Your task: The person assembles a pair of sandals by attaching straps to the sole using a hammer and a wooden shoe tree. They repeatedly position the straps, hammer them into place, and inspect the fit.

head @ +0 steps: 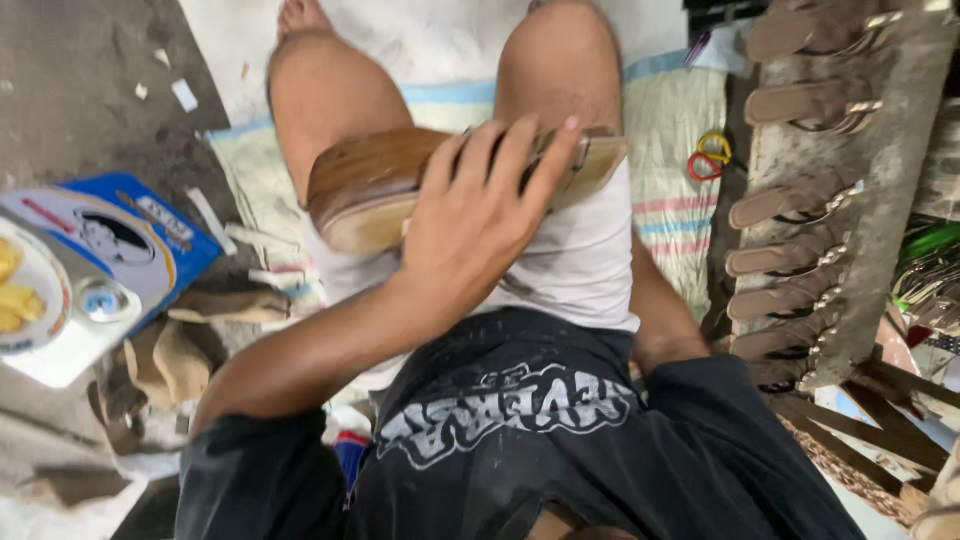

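Your left hand point(480, 215) reaches forward from the lower left, forearm angled up across your lap, palm down. Its grip is wrapped over a tan shoe sole point(370, 185) with a wedge heel: the fingers curl over the far edge and press the sole down between your knees, above your white shorts point(580, 265). The sole lies roughly level, its rounded heel toward the left and its thin toe end poking out to the right past your fingertips.

Your right hand is hidden; only the forearm point(655, 310) shows, dropping behind your thigh, so you cannot tell how that grip stands.

You sit on the floor on a striped woven mat point(670, 150). To your right a worn board point(870, 200) carries a row of brown sandals. Red and yellow rings point(710, 155) lie on the mat beside it. To your left sit a blue box point(150, 240) and brown leather scraps point(185, 355).
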